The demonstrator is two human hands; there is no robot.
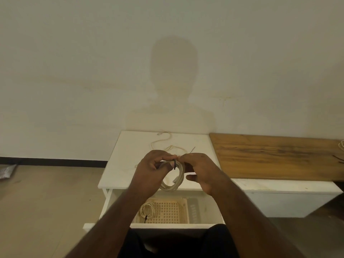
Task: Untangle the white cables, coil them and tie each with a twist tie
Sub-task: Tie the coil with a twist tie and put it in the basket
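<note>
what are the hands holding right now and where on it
Both hands hold a coiled white cable by the top of its loop. The left hand and right hand pinch it there, where a black twist tie wraps the coil.

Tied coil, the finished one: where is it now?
In the head view, the tied coil lies in the basket inside the open drawer, at the basket's left, below both hands.

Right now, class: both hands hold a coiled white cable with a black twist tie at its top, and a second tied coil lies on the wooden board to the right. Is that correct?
One detail is wrong. The second tied coil lies in the basket in the open drawer, not on the wooden board. The head view shows this. The left hand and right hand do hold the coiled cable with its black twist tie.
</note>
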